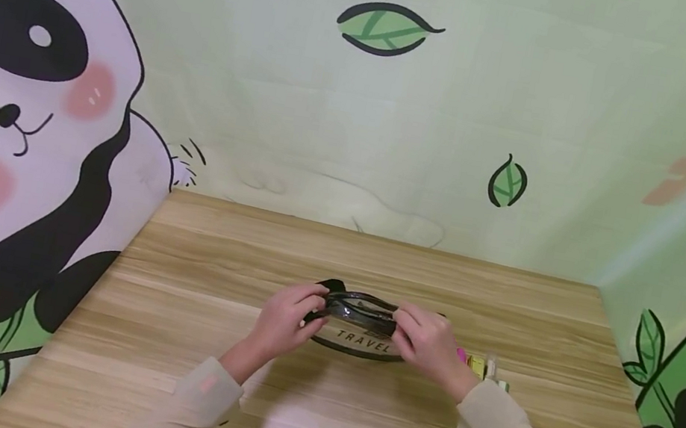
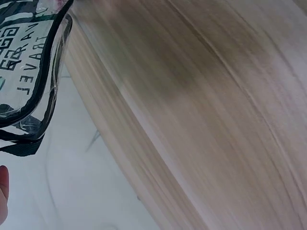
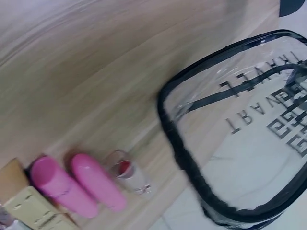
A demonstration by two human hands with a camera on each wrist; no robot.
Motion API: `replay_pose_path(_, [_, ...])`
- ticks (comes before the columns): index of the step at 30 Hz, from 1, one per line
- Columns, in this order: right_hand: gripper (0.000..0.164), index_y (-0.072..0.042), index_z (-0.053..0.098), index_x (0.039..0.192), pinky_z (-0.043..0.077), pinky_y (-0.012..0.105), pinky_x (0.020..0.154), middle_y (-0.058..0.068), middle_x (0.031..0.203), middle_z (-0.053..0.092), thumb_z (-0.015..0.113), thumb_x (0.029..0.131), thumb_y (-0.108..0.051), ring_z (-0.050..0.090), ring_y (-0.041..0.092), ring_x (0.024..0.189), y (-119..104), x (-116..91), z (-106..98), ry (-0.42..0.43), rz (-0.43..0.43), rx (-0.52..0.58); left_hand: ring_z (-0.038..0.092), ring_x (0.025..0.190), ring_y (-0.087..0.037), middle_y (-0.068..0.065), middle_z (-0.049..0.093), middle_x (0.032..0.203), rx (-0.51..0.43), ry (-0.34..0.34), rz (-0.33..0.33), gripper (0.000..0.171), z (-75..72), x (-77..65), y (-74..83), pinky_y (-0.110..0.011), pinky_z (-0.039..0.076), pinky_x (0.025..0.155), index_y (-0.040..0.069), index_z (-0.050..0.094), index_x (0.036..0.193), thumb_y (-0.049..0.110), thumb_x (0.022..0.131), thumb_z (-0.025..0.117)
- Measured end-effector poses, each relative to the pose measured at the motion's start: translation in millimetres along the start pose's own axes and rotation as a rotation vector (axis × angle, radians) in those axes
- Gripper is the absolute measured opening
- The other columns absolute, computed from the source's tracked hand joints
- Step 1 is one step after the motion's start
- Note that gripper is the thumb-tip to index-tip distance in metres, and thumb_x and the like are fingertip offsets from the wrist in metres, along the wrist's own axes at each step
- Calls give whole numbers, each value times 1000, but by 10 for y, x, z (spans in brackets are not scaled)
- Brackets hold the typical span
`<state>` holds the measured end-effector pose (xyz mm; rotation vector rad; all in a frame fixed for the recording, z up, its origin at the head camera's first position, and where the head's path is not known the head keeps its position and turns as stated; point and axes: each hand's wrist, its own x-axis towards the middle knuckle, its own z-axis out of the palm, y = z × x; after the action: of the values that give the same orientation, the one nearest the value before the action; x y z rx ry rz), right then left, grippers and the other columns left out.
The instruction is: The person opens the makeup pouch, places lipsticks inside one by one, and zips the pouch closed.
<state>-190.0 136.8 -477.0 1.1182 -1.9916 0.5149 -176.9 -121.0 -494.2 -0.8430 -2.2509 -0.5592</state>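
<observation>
Pale green printed cloth backdrop, one, with panda and leaf figures, rising behind the far edge of the worktop and along both sides.

Worktop, one, light wood-grain, carrying everything I list below.

Clear plastic pouch with black edging and TRAVEL lettering, one, at mid-worktop in my head view, between the two hands. Two black edges part along its top, which I take for its mouth; whether its base touches the wood I cannot tell.

Left hand, one: narrow, fingers and thumb pinching the pouch's left end.

Right hand, one: likewise narrow, pinching the right end.

Glossy pink rounded cylinders, two, side by side, to the right of the pouch.

Pale yellow ridged block, one, just beside them.

Small clear tube with red inside, one, at the other end of that row.

Risks, in my judgement: the thin plastic may fold shut if either pinch slackens; the right forearm, low near the row, could knock the light pieces if it swings outward.

Edges and room: far and side edges lie well apart from the pouch; bare wood spreads to its left and toward me; the right is tighter.
</observation>
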Motion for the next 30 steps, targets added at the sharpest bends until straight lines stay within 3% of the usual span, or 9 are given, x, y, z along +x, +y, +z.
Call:
replay_pose_path(13, [24,-7,58,74,47,28,49,3,73,59,37,83,-14,55,15,59,61,-105,11,-35,30,0,62,90,-21,-6,64,102,-9,-9,-11,16,20,-84,-90,-34,49,77,11,60,79,20,70,69])
replay_pose_path(21, [25,-8,57,72,40,23,46,0,68,51,35,83,-15,45,10,54,86,-171,-11,-81,76,-1,62,88,-21,-7,64,100,-17,-23,-30,17,21,-139,-145,-32,50,76,10,59,78,19,69,70])
replay_pose_path(30, [21,-8,58,73,43,25,49,1,70,53,38,80,-13,48,12,57,95,-193,-18,-90,93,-6,62,87,-21,-6,64,100,-20,-21,-41,16,39,-173,-165,-31,50,76,9,59,77,19,69,69])
